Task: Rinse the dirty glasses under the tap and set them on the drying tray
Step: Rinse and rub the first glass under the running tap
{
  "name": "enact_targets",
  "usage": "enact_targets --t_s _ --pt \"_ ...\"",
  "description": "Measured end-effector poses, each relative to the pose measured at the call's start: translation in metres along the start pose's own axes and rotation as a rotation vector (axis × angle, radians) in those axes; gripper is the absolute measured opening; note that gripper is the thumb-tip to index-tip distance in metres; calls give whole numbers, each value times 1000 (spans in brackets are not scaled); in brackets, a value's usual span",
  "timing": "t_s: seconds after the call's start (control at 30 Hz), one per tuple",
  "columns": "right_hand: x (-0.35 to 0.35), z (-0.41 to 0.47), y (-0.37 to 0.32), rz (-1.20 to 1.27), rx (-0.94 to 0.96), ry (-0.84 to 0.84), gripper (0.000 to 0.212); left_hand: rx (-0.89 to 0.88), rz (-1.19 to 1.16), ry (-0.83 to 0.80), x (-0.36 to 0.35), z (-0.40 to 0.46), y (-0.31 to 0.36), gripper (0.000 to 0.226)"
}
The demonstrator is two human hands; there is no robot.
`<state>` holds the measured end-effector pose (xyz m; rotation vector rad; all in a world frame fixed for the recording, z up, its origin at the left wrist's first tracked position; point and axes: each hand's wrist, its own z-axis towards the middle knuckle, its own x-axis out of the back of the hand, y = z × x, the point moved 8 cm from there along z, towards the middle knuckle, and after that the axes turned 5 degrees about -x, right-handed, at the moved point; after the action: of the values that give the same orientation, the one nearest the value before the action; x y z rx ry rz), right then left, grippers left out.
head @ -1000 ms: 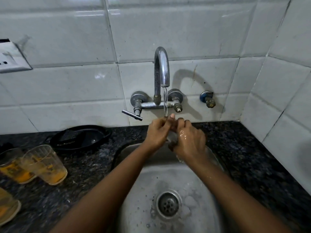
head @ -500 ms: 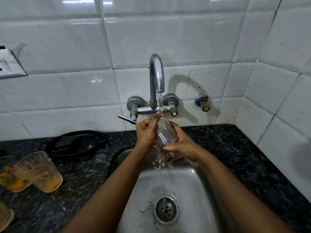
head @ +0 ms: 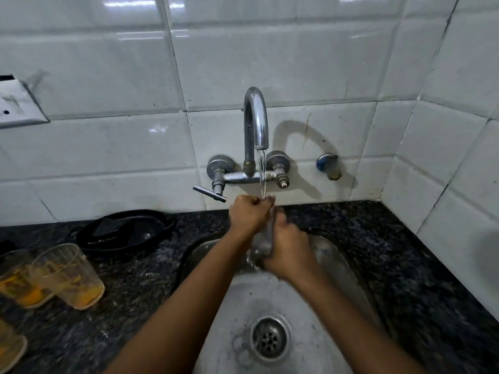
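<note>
A clear glass (head: 264,240) is held upright over the steel sink (head: 348,268), mostly hidden between my hands. My left hand (head: 247,215) grips its rim under the running stream from the chrome tap (head: 256,117). My right hand (head: 289,251) wraps its lower part, and water spills off below it. Dirty glasses with orange residue stand on the dark counter at the left: one (head: 68,276) nearest the sink, one (head: 19,279) behind it and one (head: 9,346) at the frame's edge. A black tray (head: 127,230) lies behind them by the wall.
The tap's lever handle (head: 209,193) sticks out left of my left hand. A small valve (head: 329,166) is on the tiled wall to the right. A socket plate (head: 16,103) is on the wall at far left. The sink drain (head: 270,337) lies below my arms.
The glass went from tilted with its side showing to nearly upright between my closed hands. My right hand has slid over its lower part, and my view has shifted slightly.
</note>
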<state>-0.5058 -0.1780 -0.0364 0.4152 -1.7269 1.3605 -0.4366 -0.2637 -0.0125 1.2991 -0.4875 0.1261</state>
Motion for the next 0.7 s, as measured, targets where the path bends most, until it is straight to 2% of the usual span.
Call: enact_targets --t_s 0.03,0.07,0.1,0.17,0.2,0.23,0.27,0.3,0.37,0.4,0.43,0.5,0.57,0.63,0.7 --pt "0 -2 -4 -89 35 92 92 -25 30 59 3 -1 3 46" --pt "-5 0 -2 -54 55 64 96 -49 -17 99 6 -1 4 47" --pt "-8 3 3 145 37 -42 94 -51 -145 107 7 -2 1 46" --pt "-16 5 17 634 -72 -311 77 -16 -472 11 3 -4 -8 46" --pt "-20 4 22 784 -120 -402 69 -27 -561 -36 2 -5 -8 47" --pt "-22 3 23 814 -135 -435 63 -50 -528 -63 1 -6 -7 49" --pt "-25 2 24 779 -156 -404 61 -66 -410 -77 -1 -5 -6 50" --pt "-24 2 24 630 -150 -304 61 -76 -213 -79 -5 -3 -3 50" --pt "-11 1 14 65 -73 -20 67 -105 135 -46 -8 -4 6 51" --pt "-7 0 10 -80 -26 92 75 -143 192 2 -6 -4 8 52" --pt "-7 2 10 -70 9 100 82 -195 173 56 -3 -4 10 53" --pt "-13 9 18 357 -19 -146 78 -244 -1 53 0 -2 4 53" --pt "-23 12 24 726 -56 -392 59 -175 -305 9 1 -2 -7 50" --pt "-30 13 30 831 -79 -475 53 -34 -539 23 3 -3 -22 47" --pt "-31 18 31 820 -51 -408 62 95 -718 79 5 -3 -32 49"
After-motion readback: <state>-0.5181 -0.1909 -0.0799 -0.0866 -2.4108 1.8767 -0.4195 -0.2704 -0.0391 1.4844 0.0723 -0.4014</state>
